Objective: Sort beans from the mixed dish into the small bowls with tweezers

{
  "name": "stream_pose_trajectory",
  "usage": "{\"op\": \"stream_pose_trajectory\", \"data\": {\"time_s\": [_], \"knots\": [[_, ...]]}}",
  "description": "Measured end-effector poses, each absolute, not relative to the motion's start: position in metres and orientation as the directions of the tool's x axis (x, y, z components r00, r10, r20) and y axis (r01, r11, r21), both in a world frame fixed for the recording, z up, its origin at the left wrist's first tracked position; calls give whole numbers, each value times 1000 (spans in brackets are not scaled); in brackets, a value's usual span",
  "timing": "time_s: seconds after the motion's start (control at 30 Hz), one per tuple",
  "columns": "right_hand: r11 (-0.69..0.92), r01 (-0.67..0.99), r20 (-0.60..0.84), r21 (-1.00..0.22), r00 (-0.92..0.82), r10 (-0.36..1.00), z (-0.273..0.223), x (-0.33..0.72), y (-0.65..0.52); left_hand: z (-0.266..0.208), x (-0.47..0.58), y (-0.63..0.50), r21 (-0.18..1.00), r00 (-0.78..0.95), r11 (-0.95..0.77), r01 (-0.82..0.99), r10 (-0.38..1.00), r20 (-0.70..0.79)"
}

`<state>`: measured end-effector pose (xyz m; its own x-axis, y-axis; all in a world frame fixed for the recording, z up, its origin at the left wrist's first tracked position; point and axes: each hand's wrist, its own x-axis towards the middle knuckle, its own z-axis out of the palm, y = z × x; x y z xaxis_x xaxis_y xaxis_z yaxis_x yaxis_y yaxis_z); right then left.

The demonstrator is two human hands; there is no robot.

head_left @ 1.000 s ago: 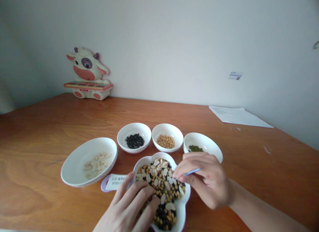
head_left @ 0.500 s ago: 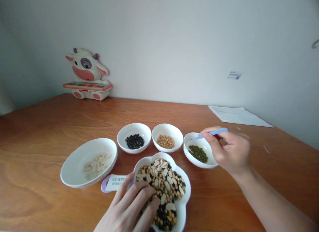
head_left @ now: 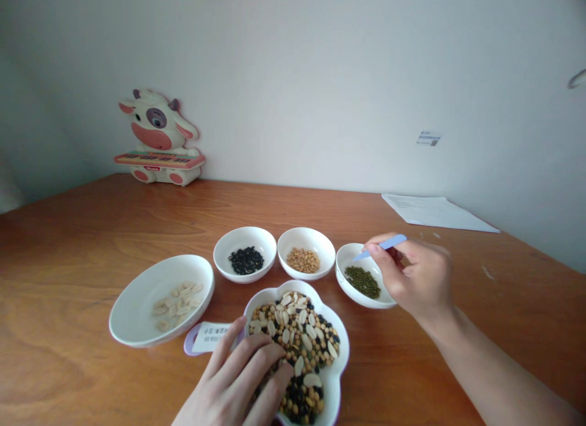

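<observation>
My right hand (head_left: 414,276) is closed on light blue tweezers (head_left: 387,243), their tip low inside a small white bowl (head_left: 345,255) of green mung beans (head_left: 362,282). My left hand (head_left: 245,377) lies over the left side of a white flower-shaped tray (head_left: 341,346), fingers loosely bent and somewhat apart, fingertips among the mix. In the tray are peanut halves (head_left: 312,380), soybeans and black beans. A lilac handle with a white label (head_left: 210,337) sticks out to the tray's left. My left thumb is hidden.
Small white bowls of black beans (head_left: 246,260) and soybeans (head_left: 303,260) stand behind the tray. A larger white bowl (head_left: 132,298) with peanut halves is at the left. A cow toy keyboard (head_left: 158,142) and white papers (head_left: 439,210) lie near the wall.
My right hand has shifted slightly left, and the tweezers' tip has dropped a little lower in the mung bean bowl. My left hand stays almost still on the tray.
</observation>
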<state>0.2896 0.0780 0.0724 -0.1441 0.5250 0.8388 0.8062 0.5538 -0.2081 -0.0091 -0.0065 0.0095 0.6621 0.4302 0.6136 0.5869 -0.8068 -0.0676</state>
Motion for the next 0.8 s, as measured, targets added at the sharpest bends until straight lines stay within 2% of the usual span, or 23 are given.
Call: {"op": "stream_pose_trajectory", "data": {"time_s": [0.13,0.27,0.37,0.43,0.53,0.63,0.8], "knots": [[697,682,853,-222,-211,478,75,279,67,13,-11,-7,-85,676,-812,577,416,609],[894,373,806,-250,-431,405,72,261,56,15,-11,-7,-73,684,-819,570,423,594],[914,196,734,-355,-547,402,62,248,52,6,-6,-5,-71,671,-818,570,414,615],[903,124,702,-411,-589,401,56,242,52,-1,-2,-4,-39,590,-805,592,399,702],[888,69,681,-454,-616,396,50,237,52,-3,-1,-3,-11,543,-802,597,394,741],[878,69,672,-473,-616,411,49,237,52,8,-5,-4,-54,663,-819,571,421,619],[872,95,649,-479,-630,426,49,238,52,10,-4,-6,-56,668,-818,573,426,610]]}}
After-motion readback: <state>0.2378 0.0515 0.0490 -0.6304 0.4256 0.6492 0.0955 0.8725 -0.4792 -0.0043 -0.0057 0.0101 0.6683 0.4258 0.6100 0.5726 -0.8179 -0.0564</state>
